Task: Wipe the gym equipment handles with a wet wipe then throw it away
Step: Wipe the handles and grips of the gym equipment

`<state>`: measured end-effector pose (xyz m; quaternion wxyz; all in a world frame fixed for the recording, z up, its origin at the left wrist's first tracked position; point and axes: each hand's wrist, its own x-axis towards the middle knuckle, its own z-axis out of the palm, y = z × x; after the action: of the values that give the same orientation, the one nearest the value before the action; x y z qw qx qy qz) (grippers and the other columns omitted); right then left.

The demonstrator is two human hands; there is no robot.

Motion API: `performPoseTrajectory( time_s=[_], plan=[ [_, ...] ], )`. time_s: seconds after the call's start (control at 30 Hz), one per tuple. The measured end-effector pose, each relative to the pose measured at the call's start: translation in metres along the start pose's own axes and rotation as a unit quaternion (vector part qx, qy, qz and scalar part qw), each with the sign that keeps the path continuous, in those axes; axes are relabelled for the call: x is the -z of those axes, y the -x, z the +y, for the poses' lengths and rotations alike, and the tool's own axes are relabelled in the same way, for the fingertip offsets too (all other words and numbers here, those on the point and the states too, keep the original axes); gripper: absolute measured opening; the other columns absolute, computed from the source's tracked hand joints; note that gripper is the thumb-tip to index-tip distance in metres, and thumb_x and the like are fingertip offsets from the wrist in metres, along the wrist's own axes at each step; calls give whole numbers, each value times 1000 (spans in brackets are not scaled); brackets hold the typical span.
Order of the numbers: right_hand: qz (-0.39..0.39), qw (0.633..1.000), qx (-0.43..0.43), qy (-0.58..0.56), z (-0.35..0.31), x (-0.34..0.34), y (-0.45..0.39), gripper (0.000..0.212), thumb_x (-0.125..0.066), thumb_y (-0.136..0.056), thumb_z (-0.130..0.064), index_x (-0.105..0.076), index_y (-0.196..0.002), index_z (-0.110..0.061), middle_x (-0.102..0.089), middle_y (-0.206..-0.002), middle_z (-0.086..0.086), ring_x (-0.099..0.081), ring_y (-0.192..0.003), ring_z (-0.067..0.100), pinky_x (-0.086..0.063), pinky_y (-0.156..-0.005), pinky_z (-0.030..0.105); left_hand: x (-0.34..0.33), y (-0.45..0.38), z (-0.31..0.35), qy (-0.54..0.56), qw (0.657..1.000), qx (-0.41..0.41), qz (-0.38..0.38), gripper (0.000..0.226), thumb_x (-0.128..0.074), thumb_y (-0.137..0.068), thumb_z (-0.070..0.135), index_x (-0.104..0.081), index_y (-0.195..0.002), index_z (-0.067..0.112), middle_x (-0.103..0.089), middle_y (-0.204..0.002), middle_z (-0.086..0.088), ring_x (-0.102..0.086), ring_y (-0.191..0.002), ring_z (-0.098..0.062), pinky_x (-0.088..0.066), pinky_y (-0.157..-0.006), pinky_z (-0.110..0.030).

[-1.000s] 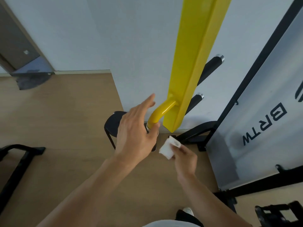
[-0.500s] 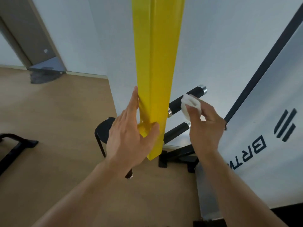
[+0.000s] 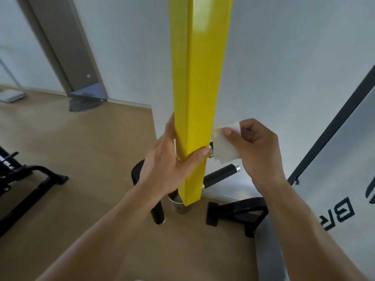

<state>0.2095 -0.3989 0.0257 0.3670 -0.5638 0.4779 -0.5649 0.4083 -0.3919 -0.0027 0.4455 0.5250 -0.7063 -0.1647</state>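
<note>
A yellow square bar (image 3: 197, 82) hangs down the middle of the view. My left hand (image 3: 172, 165) is wrapped around its lower part, thumb across the front. My right hand (image 3: 253, 147) pinches a white wet wipe (image 3: 224, 147) just right of the bar, spread over the upper black handle, which is almost fully hidden apart from its metal collar (image 3: 211, 152). A second black handle (image 3: 221, 175) with a silver end cap sticks out lower, bare. Another black handle (image 3: 157, 214) points down at the left.
A black steel foot (image 3: 233, 213) of the machine rests on the wooden floor at the right. A grey panel with black lettering (image 3: 334, 179) leans at far right. Black equipment (image 3: 24, 179) stands at the left. A white wall corner (image 3: 154, 110) is behind the bar.
My right hand has brought the wipe in from the outer end of the upper handle to its base beside the yellow bar. My left hand has closed more firmly around the bar.
</note>
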Motion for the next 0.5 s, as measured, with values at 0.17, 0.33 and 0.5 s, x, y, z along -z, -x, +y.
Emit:
performPoseTrajectory(
  time_s=[0.17,0.33,0.5],
  plan=[
    [151,986,-20,-65,-2,5,-14,18,-70,-93,-36,-75,-77,-29,-67,-69,-15,-55,-65,4,-47,-66,23,2,-8,-7,-13,1000,-16,-7,96,-50,-76,82,-33,-149,23,-56,-120,23,-62,-101,-1,-48,-76,-7],
    [258,883,-187,-345,0,13,-21,24,-69,-95,-41,-73,-103,-20,-77,-95,-6,-70,-89,13,-54,-69,29,3,-13,-12,-5,1000,-20,2,101,-44,-72,91,-35,-147,23,-56,-115,27,-64,-97,1,-46,-73,-2],
    [293,906,-51,-302,0,5,-19,21,-57,-103,-33,-75,-102,-22,-76,-95,-6,-71,-92,12,-59,-81,26,3,-15,-19,11,999,-33,6,94,-50,-76,86,-38,-145,24,-56,-117,31,-60,-102,12,-46,-77,0]
  ],
)
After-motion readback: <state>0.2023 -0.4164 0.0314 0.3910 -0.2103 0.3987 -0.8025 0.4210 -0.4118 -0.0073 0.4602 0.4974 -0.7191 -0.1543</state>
